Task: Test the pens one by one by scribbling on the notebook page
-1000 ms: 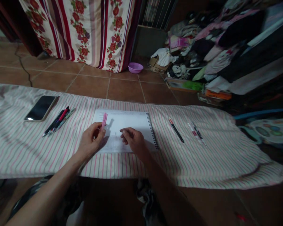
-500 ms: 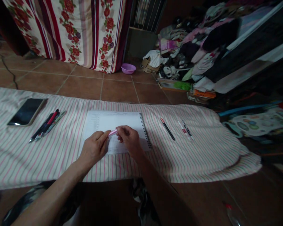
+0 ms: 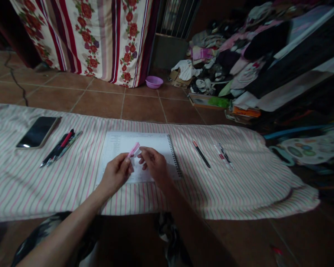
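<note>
My left hand (image 3: pixel 117 174) is closed round a pink highlighter (image 3: pixel 134 150), which points up and to the right above a white spiral notebook (image 3: pixel 153 144). My right hand (image 3: pixel 153 165) hovers beside it with fingers pinched near the highlighter's tip. I cannot tell whether they touch it or hold a cap. The notebook lies open on a pink-and-green striped cloth (image 3: pixel 233 185) spread over the tiled floor.
A phone (image 3: pixel 38 132) and a bunch of pens (image 3: pixel 60 147) lie on the cloth at left. A black pen (image 3: pixel 201 153) and two more pens (image 3: pixel 224 156) lie right of the notebook. Behind are a floral curtain (image 3: pixel 100 37), a purple bowl (image 3: pixel 154 81) and piled clothes (image 3: pixel 233 55).
The highlighter, upright in my left hand a second ago, was tilted toward my right hand, which came off the notebook page to meet it. Now both hands sit slightly raised with it angled upward.
</note>
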Tool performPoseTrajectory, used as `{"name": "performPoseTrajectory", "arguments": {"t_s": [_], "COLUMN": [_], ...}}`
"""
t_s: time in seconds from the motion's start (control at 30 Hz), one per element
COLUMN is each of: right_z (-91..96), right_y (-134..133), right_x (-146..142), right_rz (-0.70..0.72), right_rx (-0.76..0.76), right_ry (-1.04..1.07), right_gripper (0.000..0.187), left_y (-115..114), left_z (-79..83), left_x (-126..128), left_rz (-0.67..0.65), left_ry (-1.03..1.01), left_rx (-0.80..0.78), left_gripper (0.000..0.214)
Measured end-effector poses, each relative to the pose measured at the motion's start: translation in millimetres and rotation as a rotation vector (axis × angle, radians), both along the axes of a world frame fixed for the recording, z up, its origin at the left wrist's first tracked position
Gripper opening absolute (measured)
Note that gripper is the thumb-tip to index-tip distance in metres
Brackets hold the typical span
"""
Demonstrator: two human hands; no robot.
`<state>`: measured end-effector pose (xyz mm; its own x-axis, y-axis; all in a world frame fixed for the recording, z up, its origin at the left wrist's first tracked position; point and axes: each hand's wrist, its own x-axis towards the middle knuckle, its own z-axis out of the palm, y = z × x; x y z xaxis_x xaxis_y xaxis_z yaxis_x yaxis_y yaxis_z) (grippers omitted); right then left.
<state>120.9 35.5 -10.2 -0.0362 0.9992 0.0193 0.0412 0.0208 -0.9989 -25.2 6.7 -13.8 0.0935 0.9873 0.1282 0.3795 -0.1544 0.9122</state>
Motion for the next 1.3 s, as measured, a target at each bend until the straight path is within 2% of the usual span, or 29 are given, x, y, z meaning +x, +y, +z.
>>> {"name": "performPoseTrajectory", "arguments": {"t_s": [0.07, 0.13, 0.2, 0.3, 0.43, 0.5, 0.57, 0.7, 0.8, 0.93, 1.03, 1.13, 1.2, 1.3], "right_z": [2.0, 2.3, 1.5, 1.3, 4.0, 4.7, 4.2, 1.4, 1.1, 7.3, 12.6, 11.2, 6.9, 1.1], "right_y": [-1, -1, -1, -3, -8, -10, -9, -4, 1, 3, -1, -6, -8, -8], "right_x": [-3, -4, -4, -4, -7, -10, -12, -9, 1, 15, 21, 20, 16, 12], "right_rz": [0.032, 0.031, 0.016, 0.062, 0.188, 0.184, 0.120, -0.062, -0.131, -0.116, -0.059, 0.031, 0.078, 0.050], "right_rx": [-0.020, -0.043, -0.064, -0.118, -0.162, -0.155, -0.128, -0.095, -0.086, -0.044, -0.016, -0.016, -0.010, -0.015], "right_ry": [0.056, 0.083, 0.078, 0.109, 0.191, 0.210, 0.203, 0.171, 0.167, 0.129, 0.062, 0.017, 0.019, 0.074], "right_gripper": [0.037, 0.036, 0.030, 0.025, 0.028, 0.027, 0.023, 0.018, 0.020, 0.019, 0.015, 0.012, 0.013, 0.020], "left_y": [3, 7, 12, 17, 17, 14, 11, 6, 4, 2, 2, 0, -3, -8], "left_z": [4.9, 9.9, 13.4, 15.9, 18.6, 19.8, 20.1, 20.1, 25.0, 31.3, 23.1, 6.9, -1.3, -4.6], "left_x": [0, -3, -7, -10, -4, 2, 6, 5, -3, -19, -25, -23, -18, -8], "left_rz": [0.051, 0.143, 0.188, 0.194, 0.247, 0.248, 0.223, 0.173, 0.111, -0.115, -0.222, -0.183, -0.177, -0.142], "left_ry": [-0.412, -0.771, -0.977, -1.091, -1.233, -1.294, -1.313, -1.196, -1.060, -0.842, -0.572, -0.264, 0.036, 0.324], "left_rx": [-0.160, -0.231, -0.265, -0.294, -0.357, -0.383, -0.407, -0.422, -0.441, -0.435, -0.441, -0.279, -0.118, 0.076], "left_gripper": [0.022, 0.020, 0.018, 0.011, 0.009, 0.010, 0.011, 0.016, 0.014, 0.026, 0.033, 0.041, 0.034, 0.033]}}
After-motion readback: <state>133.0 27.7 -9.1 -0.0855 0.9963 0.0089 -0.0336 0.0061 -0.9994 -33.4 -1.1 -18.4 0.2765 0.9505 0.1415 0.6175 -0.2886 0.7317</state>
